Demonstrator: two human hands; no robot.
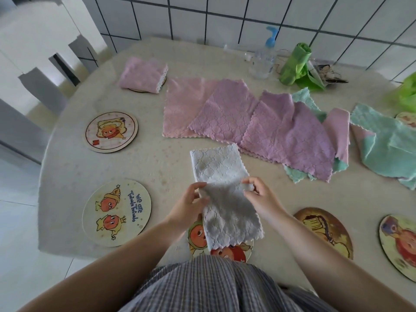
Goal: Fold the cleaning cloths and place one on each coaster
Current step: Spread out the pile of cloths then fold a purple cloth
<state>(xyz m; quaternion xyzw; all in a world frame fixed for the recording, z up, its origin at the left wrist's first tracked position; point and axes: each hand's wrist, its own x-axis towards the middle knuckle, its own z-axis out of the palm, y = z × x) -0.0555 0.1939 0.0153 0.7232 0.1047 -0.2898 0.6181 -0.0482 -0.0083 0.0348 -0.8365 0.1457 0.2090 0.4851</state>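
A pale speckled table (157,163) stands against a white tiled wall (247,14). At its near middle a person holds a white cloth (222,199), folded into a long strip. The left hand (189,206) pinches the strip's left edge at mid-length and the right hand (261,199) pinches its right edge, thumbs on top. The strip's far end lies on the table; its near end hangs over a coaster (198,239) that it largely hides. Left of the white cloth lie two bare coasters (117,212), with open tabletop between. Beyond the white cloth, unfolded pink, purple and green cloths (247,118) overlap. Far left of them a folded pink cloth (144,74) covers a coaster. Right of the white cloth, one coaster (398,244) is cut off by the picture's edge.
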